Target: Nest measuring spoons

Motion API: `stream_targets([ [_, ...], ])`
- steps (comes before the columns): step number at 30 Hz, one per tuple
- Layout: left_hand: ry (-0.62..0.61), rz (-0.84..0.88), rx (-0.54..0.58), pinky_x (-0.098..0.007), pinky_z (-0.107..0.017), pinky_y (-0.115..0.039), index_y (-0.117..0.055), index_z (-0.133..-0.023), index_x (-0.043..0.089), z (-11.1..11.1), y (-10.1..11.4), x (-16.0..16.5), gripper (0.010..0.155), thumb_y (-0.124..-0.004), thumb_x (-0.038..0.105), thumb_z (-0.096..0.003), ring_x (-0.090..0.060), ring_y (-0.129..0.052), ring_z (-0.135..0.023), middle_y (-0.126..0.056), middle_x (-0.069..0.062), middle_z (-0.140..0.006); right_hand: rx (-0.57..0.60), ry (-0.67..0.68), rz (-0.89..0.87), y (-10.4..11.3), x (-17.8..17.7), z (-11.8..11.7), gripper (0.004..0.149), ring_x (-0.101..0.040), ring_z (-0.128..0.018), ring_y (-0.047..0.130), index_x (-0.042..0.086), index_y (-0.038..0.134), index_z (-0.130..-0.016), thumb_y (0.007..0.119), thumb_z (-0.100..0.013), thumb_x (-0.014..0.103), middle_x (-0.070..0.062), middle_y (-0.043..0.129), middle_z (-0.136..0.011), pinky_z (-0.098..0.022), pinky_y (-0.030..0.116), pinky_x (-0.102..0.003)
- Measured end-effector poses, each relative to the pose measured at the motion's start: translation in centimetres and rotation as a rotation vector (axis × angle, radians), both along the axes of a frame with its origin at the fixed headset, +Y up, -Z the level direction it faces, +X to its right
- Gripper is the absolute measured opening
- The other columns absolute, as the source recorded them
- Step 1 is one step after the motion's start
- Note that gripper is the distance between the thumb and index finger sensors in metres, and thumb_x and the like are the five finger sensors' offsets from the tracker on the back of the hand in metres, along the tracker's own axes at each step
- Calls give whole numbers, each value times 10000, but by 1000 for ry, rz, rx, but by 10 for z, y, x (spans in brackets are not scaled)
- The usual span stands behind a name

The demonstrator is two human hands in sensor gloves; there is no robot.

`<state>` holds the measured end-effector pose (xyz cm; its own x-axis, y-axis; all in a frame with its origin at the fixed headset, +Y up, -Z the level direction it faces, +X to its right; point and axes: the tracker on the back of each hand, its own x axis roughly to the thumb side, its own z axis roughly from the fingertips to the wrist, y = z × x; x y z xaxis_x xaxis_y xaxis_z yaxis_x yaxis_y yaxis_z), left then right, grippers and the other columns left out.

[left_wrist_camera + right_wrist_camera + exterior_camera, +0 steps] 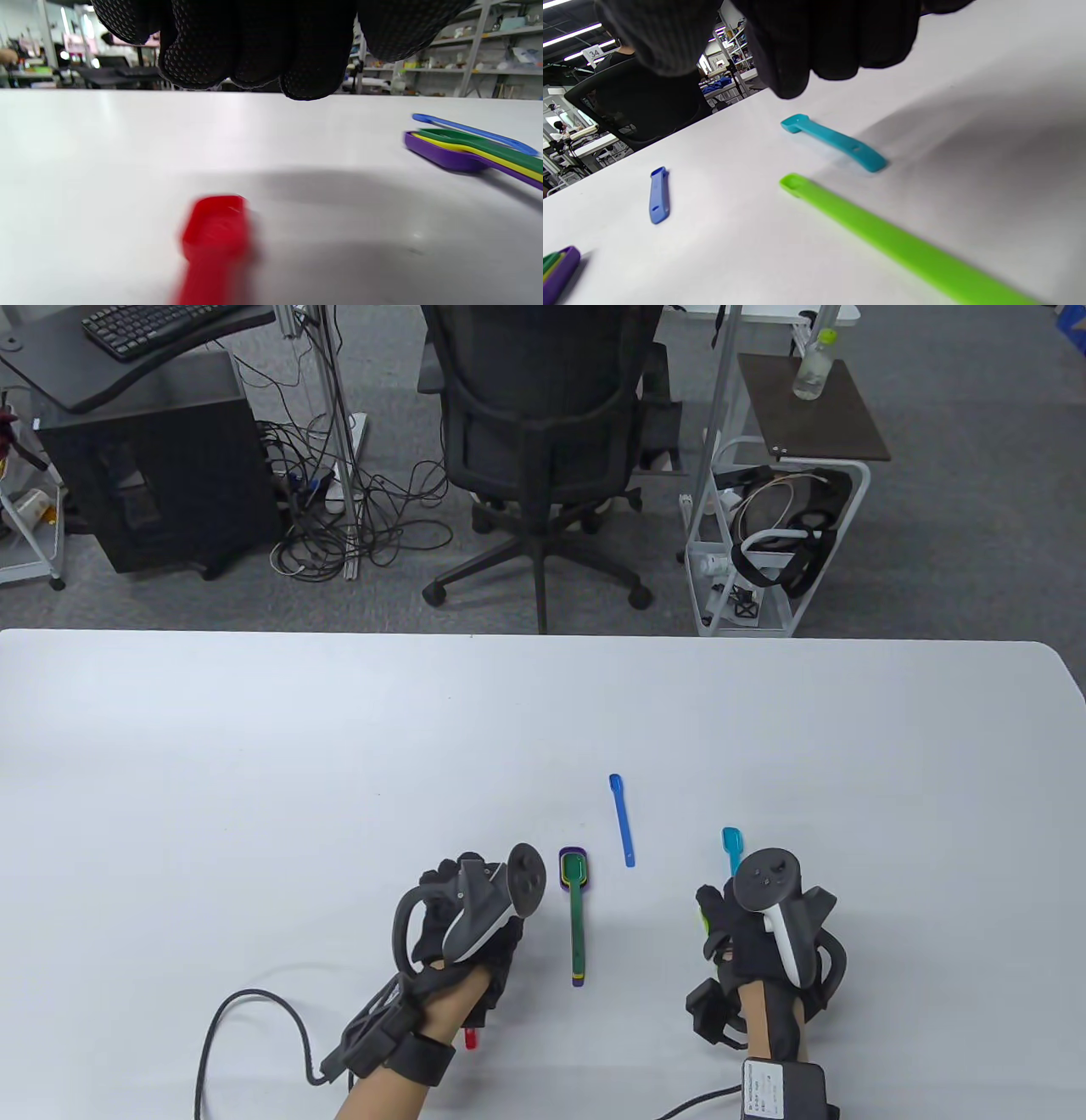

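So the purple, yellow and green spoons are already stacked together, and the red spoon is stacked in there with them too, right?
Not quite. The stack holds only the purple, yellow and green spoons. The red spoon lies apart on the table, on its own under the left hand, as the left wrist view shows.

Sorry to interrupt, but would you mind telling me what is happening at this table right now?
A person in black sensor gloves is nesting plastic measuring spoons on a white table. A stack of purple, yellow and green spoons lies between the hands. The left hand is above a red spoon, the right hand above a lime green spoon; neither grips anything visibly. A dark blue spoon and a teal spoon lie loose.
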<state>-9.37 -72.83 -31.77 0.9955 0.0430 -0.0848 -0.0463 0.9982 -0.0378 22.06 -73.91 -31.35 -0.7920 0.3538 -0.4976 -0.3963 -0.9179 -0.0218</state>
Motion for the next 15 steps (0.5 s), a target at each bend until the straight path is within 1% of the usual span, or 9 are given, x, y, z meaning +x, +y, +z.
stream_targets([
  [2,21,-20,10,-596,-644,-668,-883,-758,155,2,4,-15,490,-730,508,-455,-348,-889,-675,-854,-71,-788,10,-16,-12,1,4,1,550,-370,-838,687,252,767,-807,718,-346,549,-34,705,-930,-749,476,-576],
  [5,42,13,-12,-597,-645,-667,-888,-751,156,5,4,-39,490,-726,513,-458,-351,-888,-676,-856,-69,-786,5,-33,-19,-1,7,-1,538,-372,-837,686,249,769,-805,721,-352,534,-37,708,-928,-749,474,-577],
  [8,57,103,-33,-596,-638,-674,-905,-721,155,8,-11,-60,472,-736,508,-457,-348,-898,-657,-873,-66,-760,-35,-39,55,-6,5,-2,508,-366,-831,695,253,774,-800,727,-362,506,-31,714,-922,-749,481,-573],
  [9,59,102,-72,-595,-632,-680,-911,-710,156,6,-16,-66,468,-736,509,-457,-346,-903,-647,-880,-64,-748,-52,-39,64,-9,5,-3,505,-365,-831,695,255,773,-800,727,-363,504,-30,714,-922,-749,481,-573],
  [10,70,107,-112,-593,-634,-679,-908,-713,160,5,-17,-69,470,-731,513,-458,-344,-902,-651,-877,-61,-751,-62,-41,65,-11,4,-3,503,-364,-831,696,256,773,-799,727,-363,502,-30,715,-921,-748,482,-574],
  [11,80,119,-124,-594,-637,-674,-904,-718,157,4,-18,-71,473,-729,513,-460,-346,-896,-656,-872,-63,-757,-68,-48,70,-12,4,-3,503,-365,-830,696,255,774,-799,728,-363,501,-30,716,-920,-748,483,-574],
  [13,74,117,-101,-592,-633,-680,-910,-710,159,1,-18,-70,471,-730,514,-458,-344,-903,-649,-879,-61,-749,-74,-60,96,-13,6,-5,501,-366,-831,695,254,774,-800,733,-364,498,-30,715,-921,-749,481,-575],
  [15,73,103,-107,-591,-635,-679,-908,-712,161,0,-17,-69,472,-727,516,-459,-342,-901,-652,-876,-60,-752,-98,-86,130,-15,9,-10,503,-364,-842,688,258,772,-802,742,-361,499,-28,709,-929,-758,470,-575],
])
